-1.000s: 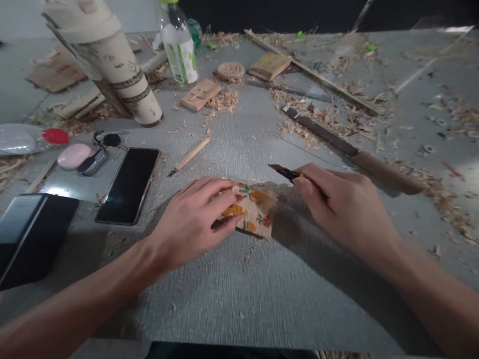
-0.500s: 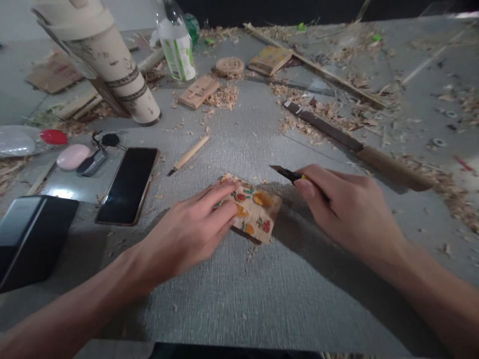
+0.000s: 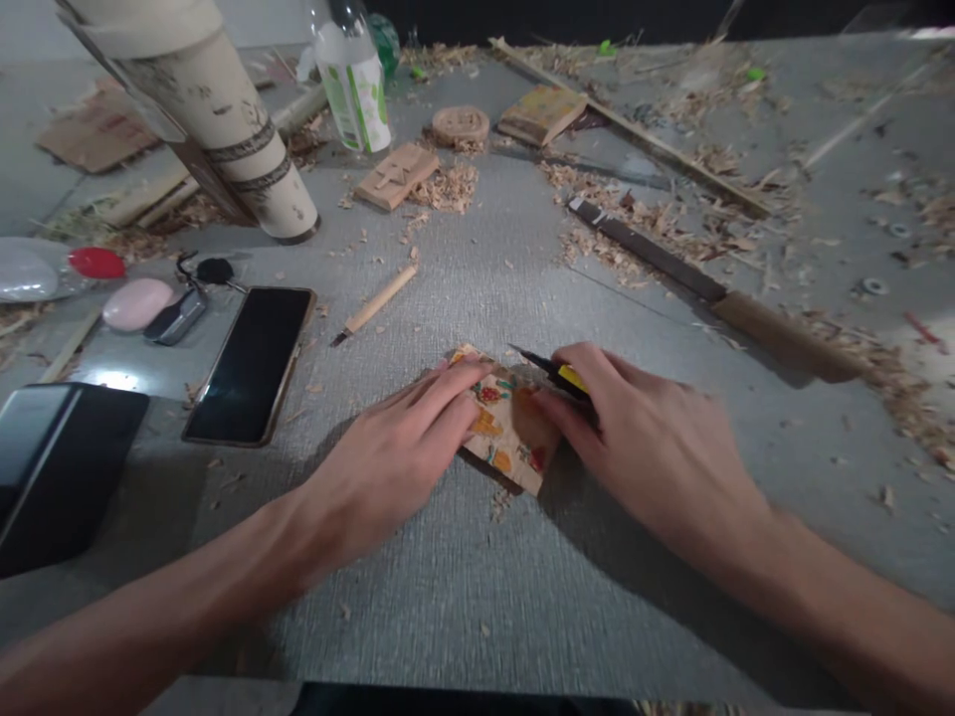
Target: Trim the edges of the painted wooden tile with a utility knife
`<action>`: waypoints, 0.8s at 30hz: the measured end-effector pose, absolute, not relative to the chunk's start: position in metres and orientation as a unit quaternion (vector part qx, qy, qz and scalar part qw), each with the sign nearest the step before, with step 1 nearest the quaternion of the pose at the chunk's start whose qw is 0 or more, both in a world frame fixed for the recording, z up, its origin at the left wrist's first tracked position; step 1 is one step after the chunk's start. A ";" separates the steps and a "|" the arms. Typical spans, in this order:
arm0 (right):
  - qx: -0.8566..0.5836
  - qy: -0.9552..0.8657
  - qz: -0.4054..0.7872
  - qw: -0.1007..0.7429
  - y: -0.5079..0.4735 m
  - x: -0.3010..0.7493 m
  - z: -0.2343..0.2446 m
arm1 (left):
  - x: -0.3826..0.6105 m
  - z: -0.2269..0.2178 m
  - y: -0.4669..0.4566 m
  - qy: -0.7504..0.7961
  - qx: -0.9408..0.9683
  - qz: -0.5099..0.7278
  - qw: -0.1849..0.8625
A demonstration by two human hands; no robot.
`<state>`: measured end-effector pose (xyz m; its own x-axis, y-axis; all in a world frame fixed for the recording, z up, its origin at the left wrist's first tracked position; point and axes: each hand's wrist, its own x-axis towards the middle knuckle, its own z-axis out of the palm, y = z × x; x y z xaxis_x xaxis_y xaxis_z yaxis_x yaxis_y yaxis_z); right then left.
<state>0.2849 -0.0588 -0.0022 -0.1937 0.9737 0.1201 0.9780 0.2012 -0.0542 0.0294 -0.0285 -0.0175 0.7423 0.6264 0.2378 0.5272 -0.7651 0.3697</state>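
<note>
The utility knife (image 3: 553, 369), pinched in the right hand (image 3: 657, 428), has been brought leftward to the right end of the painted wooden block (image 3: 514, 440), by which its blade is judged to be placed within working reach. The block is covered at its left end by the left hand (image 3: 392, 438), its fingers laid nearly side by side; whether it is pinched by the hidden thumb cannot be told. On the tabletop (image 3: 418, 607) are counted one block under the hands, three wooden pieces (image 3: 398, 177) beyond, one wood-handled carving knife (image 3: 377, 301) and one smartphone (image 3: 252, 363).
</note>
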 end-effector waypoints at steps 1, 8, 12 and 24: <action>-0.630 -0.774 -0.020 0.054 -0.059 0.285 -0.003 | 0.030 -0.017 -0.029 0.320 0.918 0.177 0.152; -0.637 -0.769 -0.053 -0.005 -0.052 0.291 -0.003 | 0.027 -0.009 -0.021 0.374 0.856 0.226 0.275; -0.638 -0.769 -0.043 0.008 -0.051 0.293 -0.003 | 0.018 -0.007 -0.012 0.418 0.838 0.273 0.222; -0.646 -0.761 -0.018 0.054 -0.050 0.306 -0.002 | 0.013 -0.005 -0.007 0.371 0.880 0.272 0.118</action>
